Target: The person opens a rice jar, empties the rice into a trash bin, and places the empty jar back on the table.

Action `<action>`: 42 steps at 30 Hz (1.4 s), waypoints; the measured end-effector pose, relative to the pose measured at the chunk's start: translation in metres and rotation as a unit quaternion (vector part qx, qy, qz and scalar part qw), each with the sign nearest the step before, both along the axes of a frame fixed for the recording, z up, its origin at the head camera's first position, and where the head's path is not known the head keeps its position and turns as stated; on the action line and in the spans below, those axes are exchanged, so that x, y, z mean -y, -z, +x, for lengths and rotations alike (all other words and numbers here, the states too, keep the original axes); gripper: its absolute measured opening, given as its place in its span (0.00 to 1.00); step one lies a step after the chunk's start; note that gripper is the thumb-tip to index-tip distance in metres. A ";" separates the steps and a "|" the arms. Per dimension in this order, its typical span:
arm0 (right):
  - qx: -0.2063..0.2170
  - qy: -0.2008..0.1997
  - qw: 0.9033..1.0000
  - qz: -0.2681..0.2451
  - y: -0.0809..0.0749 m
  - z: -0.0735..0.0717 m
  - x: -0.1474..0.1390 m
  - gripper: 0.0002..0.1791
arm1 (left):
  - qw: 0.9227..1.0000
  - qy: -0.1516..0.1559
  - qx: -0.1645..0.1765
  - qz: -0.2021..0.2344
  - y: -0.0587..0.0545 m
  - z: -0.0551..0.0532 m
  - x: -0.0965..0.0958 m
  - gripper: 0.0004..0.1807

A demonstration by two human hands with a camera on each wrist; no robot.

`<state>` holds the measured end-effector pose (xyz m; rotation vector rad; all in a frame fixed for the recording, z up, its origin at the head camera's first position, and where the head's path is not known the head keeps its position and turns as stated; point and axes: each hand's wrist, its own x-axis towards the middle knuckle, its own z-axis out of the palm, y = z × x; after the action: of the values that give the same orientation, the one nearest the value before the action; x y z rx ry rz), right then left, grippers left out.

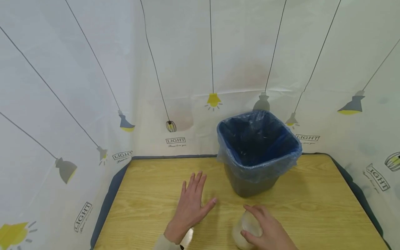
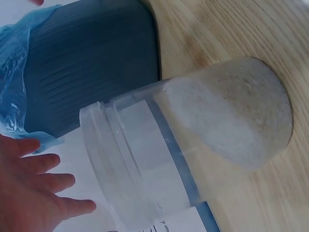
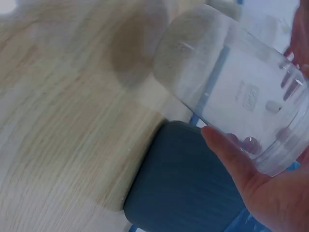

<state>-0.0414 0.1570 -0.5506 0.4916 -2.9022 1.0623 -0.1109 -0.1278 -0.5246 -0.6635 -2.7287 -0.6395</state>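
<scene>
My left hand (image 1: pixel 189 210) is stretched over the table with straight, spread fingers and nothing gripped. In the left wrist view, a clear jar (image 2: pixel 145 150) with a wide rim stands close to that hand, pale and cloudy towards its base. My right hand (image 1: pixel 268 225) grips a clear plastic jar (image 1: pixel 245 222) from above, near the table's front. The right wrist view shows this jar (image 3: pixel 217 72) tilted, a finger (image 3: pixel 231 157) against its side near the rim and fingertips showing through the wall. Part of another clear container (image 3: pixel 224 7) appears behind it.
A dark grey bin (image 1: pixel 247 184) lined with a blue plastic bag (image 1: pixel 259 172) stands towards the back, beyond my right hand. Wood-grain tabletop (image 1: pixel 140 194) surrounds it. White sheeting (image 1: pixel 193 52) printed with lamps encloses the table at the back and both sides.
</scene>
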 end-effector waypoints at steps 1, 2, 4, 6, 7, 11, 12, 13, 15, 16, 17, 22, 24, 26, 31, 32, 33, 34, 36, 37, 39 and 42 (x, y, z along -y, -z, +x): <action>0.022 0.014 0.999 -0.030 -0.004 0.000 -0.001 0.39 | 1.000 0.002 -0.005 0.001 0.000 0.000 0.000 0.45; 0.044 0.029 0.997 -0.060 -0.007 -0.001 -0.002 0.39 | 1.000 0.006 -0.007 0.004 0.000 0.001 -0.001 0.45; 0.075 0.057 0.989 -0.117 -0.013 -0.001 -0.004 0.37 | 1.000 0.016 -0.010 0.015 -0.001 0.002 -0.003 0.46; 0.079 0.076 0.979 -0.171 -0.017 -0.001 -0.005 0.37 | 0.999 0.027 -0.010 0.025 -0.003 0.004 -0.005 0.46; 0.076 0.083 0.975 -0.194 -0.018 -0.001 -0.006 0.36 | 0.999 0.033 -0.010 0.031 -0.003 0.005 -0.007 0.46; 0.047 0.106 0.962 -0.246 -0.024 -0.002 -0.008 0.36 | 0.997 0.056 -0.015 0.044 -0.006 0.010 -0.014 0.46; 0.047 0.113 0.960 -0.251 -0.027 -0.002 -0.009 0.35 | 0.997 0.063 -0.018 0.044 -0.006 0.012 -0.017 0.46; 0.046 0.118 0.959 -0.255 -0.029 -0.002 -0.008 0.35 | 0.997 0.068 -0.020 0.041 -0.006 0.013 -0.019 0.47; 0.049 0.128 0.959 -0.250 -0.033 -0.004 -0.008 0.35 | 0.996 0.083 -0.021 0.034 -0.006 0.017 -0.024 0.49; 0.050 0.133 0.959 -0.247 -0.035 -0.004 -0.007 0.35 | 0.995 0.091 -0.023 0.029 -0.006 0.019 -0.027 0.50; 0.051 0.136 0.959 -0.243 -0.037 -0.004 -0.006 0.35 | 0.994 0.099 -0.024 0.024 -0.007 0.021 -0.030 0.51; 0.037 0.146 0.964 -0.221 -0.044 -0.005 0.001 0.35 | 0.991 0.128 -0.043 0.010 -0.006 0.029 -0.045 0.62; 0.035 0.146 0.963 -0.224 -0.046 -0.005 0.005 0.34 | 0.988 0.134 -0.080 0.001 -0.005 0.030 -0.051 0.66; 0.040 0.144 0.961 -0.234 -0.048 -0.004 0.007 0.35 | 0.983 0.135 -0.122 -0.009 -0.003 0.030 -0.056 0.68; 0.035 0.148 0.958 -0.242 -0.052 -0.005 0.013 0.34 | 0.976 0.123 -0.176 -0.022 -0.003 0.029 -0.066 0.72; 0.027 0.148 0.958 -0.243 -0.052 -0.005 0.014 0.34 | 0.976 0.120 -0.178 -0.024 -0.004 0.029 -0.066 0.72; 0.021 0.148 0.958 -0.246 -0.052 -0.005 0.015 0.34 | 0.976 0.117 -0.180 -0.025 -0.004 0.029 -0.067 0.72; 0.016 0.147 0.957 -0.249 -0.052 -0.005 0.016 0.34 | 0.976 0.115 -0.181 -0.025 -0.004 0.029 -0.068 0.72; 0.007 0.145 0.956 -0.257 -0.052 -0.005 0.018 0.34 | 0.976 0.113 -0.182 -0.026 -0.003 0.029 -0.068 0.73; 0.005 0.143 0.955 -0.261 -0.051 -0.005 0.018 0.34 | 0.977 0.113 -0.181 -0.025 -0.003 0.028 -0.069 0.73; 0.005 0.144 0.954 -0.264 -0.051 -0.005 0.020 0.34 | 0.976 0.114 -0.182 -0.027 -0.002 0.028 -0.069 0.73; -0.005 0.142 0.954 -0.265 -0.050 -0.005 0.023 0.35 | 0.975 0.117 -0.188 -0.027 -0.001 0.028 -0.069 0.72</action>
<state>-0.0463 0.1339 -0.5009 0.0545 -2.4141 1.6801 -0.0834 -0.0586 -0.5239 -1.0160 -2.3431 -0.4335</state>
